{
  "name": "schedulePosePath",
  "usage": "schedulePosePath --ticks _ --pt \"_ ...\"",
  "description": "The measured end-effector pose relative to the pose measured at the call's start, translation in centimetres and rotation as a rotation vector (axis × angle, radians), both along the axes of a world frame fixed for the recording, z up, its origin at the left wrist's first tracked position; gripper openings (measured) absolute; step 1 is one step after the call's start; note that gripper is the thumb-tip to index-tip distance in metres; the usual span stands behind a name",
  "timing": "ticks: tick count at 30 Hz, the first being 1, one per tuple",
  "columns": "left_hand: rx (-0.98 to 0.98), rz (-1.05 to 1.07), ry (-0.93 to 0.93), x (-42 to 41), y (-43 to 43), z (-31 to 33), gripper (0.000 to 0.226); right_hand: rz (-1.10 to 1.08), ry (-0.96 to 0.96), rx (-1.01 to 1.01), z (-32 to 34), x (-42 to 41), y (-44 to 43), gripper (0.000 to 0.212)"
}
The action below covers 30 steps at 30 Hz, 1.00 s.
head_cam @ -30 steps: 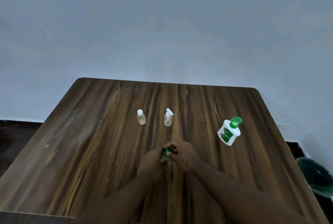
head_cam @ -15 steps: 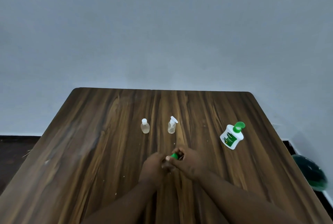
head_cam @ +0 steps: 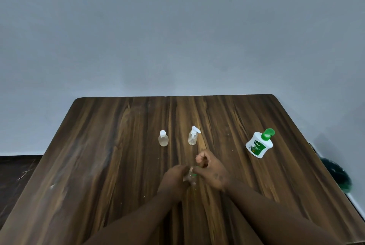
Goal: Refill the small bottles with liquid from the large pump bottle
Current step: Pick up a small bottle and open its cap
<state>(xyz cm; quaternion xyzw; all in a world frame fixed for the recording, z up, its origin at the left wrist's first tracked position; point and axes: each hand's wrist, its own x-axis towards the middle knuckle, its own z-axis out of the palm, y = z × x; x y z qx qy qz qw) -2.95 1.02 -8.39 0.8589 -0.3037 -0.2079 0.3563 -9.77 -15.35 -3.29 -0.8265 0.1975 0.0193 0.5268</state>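
Twisted green cap (head_cam: 195,175) further, both hands (head_cam: 175,175) gripping small clear bottle (head_cam: 190,175); large white pump bottle (head_cam: 259,146) right of grip untouched, refilling not started.

Setting: we take this for a plain domestic or small-office room, not a lab or workshop. Evidence we note: one dark brown wood-grain laminate table with rounded corners (head_cam: 118,156) set against a bare pale grey painted wall (head_cam: 177,37); dark floor (head_cam: 15,175) with white skirting; a green rounded object (head_cam: 335,175), blurred, on the floor at right.
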Motion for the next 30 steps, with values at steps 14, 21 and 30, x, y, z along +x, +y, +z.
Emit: schedulePosePath --ticks 14,21,30 --pt "0.041 -0.006 -0.034 -1.1 -3.9 -0.1 0.022 0.252 0.007 -0.189 -0.2 -1.2 -3.9 0.031" --pt "0.149 0.027 -0.004 -1.4 -5.6 -0.7 0.017 0.052 0.234 -0.113 -2.4 -0.6 -5.3 0.022" --pt "0.1 0.093 0.133 -0.4 -5.4 -0.7 0.015 0.152 0.264 -0.51 -4.6 -3.2 -10.2 0.021"
